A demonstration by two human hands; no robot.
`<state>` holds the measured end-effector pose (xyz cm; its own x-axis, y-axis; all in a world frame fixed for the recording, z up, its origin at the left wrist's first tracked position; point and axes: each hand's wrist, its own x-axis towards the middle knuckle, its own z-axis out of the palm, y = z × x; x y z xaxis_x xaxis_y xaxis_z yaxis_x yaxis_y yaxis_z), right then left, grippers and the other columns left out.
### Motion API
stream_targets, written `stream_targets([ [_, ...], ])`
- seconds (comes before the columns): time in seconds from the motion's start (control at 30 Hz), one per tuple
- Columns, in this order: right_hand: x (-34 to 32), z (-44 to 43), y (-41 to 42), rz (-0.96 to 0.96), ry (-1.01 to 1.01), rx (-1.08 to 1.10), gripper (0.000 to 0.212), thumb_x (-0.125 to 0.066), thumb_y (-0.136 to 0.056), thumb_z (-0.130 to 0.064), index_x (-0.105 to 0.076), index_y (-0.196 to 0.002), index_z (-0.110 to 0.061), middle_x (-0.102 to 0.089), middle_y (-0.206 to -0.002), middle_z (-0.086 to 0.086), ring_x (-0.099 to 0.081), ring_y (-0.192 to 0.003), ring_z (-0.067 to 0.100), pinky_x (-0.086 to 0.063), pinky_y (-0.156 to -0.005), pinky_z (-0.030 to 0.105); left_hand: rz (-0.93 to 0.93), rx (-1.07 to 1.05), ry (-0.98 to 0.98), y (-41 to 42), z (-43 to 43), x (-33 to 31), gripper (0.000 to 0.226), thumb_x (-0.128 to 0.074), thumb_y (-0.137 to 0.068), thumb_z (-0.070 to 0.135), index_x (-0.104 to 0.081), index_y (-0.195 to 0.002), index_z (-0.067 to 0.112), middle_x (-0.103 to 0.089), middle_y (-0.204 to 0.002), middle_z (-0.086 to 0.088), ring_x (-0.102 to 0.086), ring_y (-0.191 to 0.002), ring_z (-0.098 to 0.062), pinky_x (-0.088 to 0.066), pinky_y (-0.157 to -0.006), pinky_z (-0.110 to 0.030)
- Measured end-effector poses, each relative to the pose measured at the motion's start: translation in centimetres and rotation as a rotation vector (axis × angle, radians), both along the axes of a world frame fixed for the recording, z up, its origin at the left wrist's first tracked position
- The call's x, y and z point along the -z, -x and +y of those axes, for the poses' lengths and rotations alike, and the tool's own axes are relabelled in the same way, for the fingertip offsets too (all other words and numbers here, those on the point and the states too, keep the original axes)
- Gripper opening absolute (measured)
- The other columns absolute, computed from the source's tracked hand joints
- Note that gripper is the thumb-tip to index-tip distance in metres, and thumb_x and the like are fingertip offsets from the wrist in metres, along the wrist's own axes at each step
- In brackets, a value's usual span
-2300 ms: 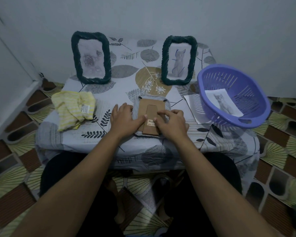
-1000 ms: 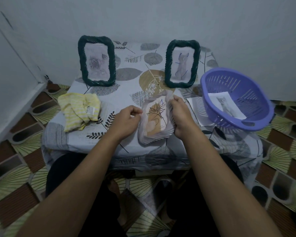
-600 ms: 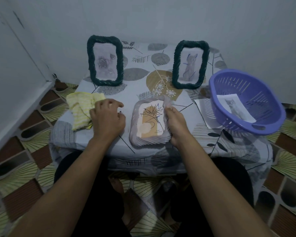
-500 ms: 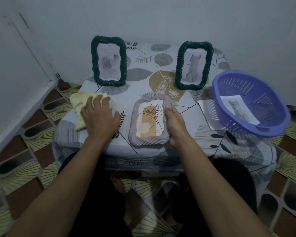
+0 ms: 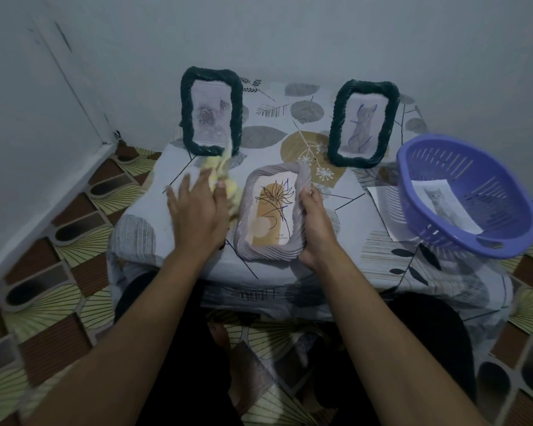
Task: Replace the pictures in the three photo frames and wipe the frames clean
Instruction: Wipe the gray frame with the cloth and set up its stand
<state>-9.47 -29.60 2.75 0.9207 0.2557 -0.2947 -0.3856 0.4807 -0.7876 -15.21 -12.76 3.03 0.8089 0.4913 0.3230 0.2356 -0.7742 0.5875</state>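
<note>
Left hand (image 5: pixel 197 216) pinches the cloth (image 5: pixel 223 179) between thumb and forefinger, its other fingers spread; the cloth is blurred, just left of the pale frame (image 5: pixel 271 213); right hand (image 5: pixel 316 226) curls its fingers over that frame's right edge; the frame lies face up near the bench's (image 5: pixel 351 216) front edge; behind stand the rose frame (image 5: pixel 211 112) and cat frame (image 5: pixel 363 124), upright; a basket (image 5: pixel 486 167) at right holds a picture (image 5: pixel 446 204).
</note>
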Motion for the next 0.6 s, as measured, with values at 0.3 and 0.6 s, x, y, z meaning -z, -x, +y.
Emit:
stream_targets([
  [0.3, -1.7, -0.2, 0.4, -0.047, -0.116, -0.024, 0.033, -0.035, -0.108, -0.025, -0.044, -0.137, -0.011, -0.060, -0.130, 0.024, -0.063, -0.110, 0.035, -0.051, -0.097, 0.054, 0.160, 0.514, -0.153, 1.5, -5.5, 1.3, 0.063, -0.019, -0.091, 0.057, -0.025, -0.153, 0.046, -0.016, -0.165, 0.010, -0.014, -0.151, -0.021, -0.025, -0.114, -0.057],
  [0.6, -0.9, -0.4, 1.2, -0.115, -0.022, -0.045, 0.028, -0.036, -0.108, -0.025, -0.052, -0.124, -0.008, -0.059, -0.131, 0.025, -0.053, -0.126, 0.045, -0.038, -0.106, 0.066, 0.092, 0.372, -0.068, -0.7, -5.1, 0.2, 0.054, -0.026, -0.094, 0.046, -0.036, -0.147, 0.045, -0.028, -0.156, 0.009, -0.021, -0.139, -0.019, -0.027, -0.103, -0.053],
])
